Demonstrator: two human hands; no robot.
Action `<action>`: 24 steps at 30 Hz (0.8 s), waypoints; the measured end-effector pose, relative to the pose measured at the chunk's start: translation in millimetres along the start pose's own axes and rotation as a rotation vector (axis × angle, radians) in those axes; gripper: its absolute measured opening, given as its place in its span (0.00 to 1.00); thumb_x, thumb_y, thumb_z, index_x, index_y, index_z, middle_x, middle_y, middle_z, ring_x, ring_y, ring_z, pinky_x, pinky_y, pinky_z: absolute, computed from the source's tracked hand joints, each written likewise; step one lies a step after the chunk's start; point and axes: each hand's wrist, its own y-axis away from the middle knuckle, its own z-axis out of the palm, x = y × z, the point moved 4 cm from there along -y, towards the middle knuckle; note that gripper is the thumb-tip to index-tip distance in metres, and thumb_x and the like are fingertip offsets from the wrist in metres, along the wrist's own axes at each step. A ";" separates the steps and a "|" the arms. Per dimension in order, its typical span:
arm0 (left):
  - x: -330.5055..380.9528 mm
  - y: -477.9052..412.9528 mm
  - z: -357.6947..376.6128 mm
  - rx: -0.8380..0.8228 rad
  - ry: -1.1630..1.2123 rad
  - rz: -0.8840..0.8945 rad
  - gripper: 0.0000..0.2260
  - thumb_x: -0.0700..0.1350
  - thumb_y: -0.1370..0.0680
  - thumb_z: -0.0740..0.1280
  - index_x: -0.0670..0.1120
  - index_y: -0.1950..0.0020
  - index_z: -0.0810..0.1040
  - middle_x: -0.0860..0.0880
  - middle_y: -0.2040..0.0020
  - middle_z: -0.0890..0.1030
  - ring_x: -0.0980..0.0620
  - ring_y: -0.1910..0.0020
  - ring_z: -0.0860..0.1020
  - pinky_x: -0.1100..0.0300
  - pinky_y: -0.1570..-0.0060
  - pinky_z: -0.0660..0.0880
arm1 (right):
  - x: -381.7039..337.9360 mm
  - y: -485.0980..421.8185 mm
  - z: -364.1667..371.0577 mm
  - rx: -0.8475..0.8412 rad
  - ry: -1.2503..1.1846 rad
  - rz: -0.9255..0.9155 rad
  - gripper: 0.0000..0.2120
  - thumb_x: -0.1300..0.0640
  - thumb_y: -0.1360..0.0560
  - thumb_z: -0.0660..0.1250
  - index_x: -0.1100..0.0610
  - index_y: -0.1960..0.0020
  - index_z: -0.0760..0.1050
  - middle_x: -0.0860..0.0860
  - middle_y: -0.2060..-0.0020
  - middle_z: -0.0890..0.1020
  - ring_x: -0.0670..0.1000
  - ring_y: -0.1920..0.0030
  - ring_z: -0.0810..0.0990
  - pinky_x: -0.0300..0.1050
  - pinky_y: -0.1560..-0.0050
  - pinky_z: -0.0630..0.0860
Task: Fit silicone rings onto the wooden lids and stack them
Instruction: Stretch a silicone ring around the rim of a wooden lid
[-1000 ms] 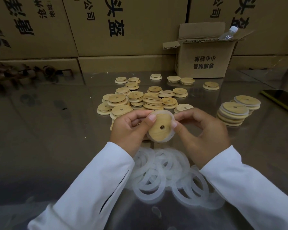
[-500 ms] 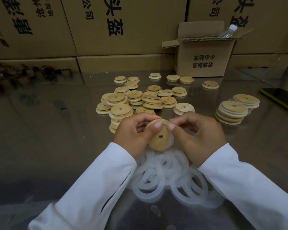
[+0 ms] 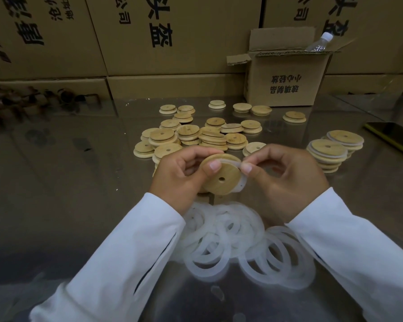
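A round wooden lid (image 3: 221, 175) with a small centre hole is held tilted above the steel table. My left hand (image 3: 179, 175) grips its left edge, thumb on the face. My right hand (image 3: 284, 180) pinches a translucent silicone ring (image 3: 233, 162) that lies along the lid's top and right rim. A heap of loose silicone rings (image 3: 247, 247) lies on the table just below my wrists. Several bare wooden lids (image 3: 196, 135) lie piled behind my hands. Two stacks of lids with rings (image 3: 328, 152) stand at the right.
A small open cardboard box (image 3: 286, 77) with a plastic bottle (image 3: 319, 41) in it stands at the back right. Large cartons (image 3: 149, 36) wall off the back of the table. A dark phone with a yellow edge (image 3: 396, 138) lies at the far right.
The lid has tipped further back and my thumbs have shifted along its upper rim. The ring now shows as a band over the top edge instead of all round the lid.
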 end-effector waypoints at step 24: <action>-8.9 1.1 1.3 0.139 0.088 -0.109 0.06 0.42 0.30 0.68 0.48 0.55 0.80 0.53 0.62 0.84 0.57 0.62 0.81 0.63 0.66 0.78 | 6.7 0.5 5.2 0.071 0.203 -0.023 0.14 0.54 0.26 0.66 0.41 0.66 0.67 0.36 0.67 0.74 0.36 0.64 0.73 0.25 0.67 0.64</action>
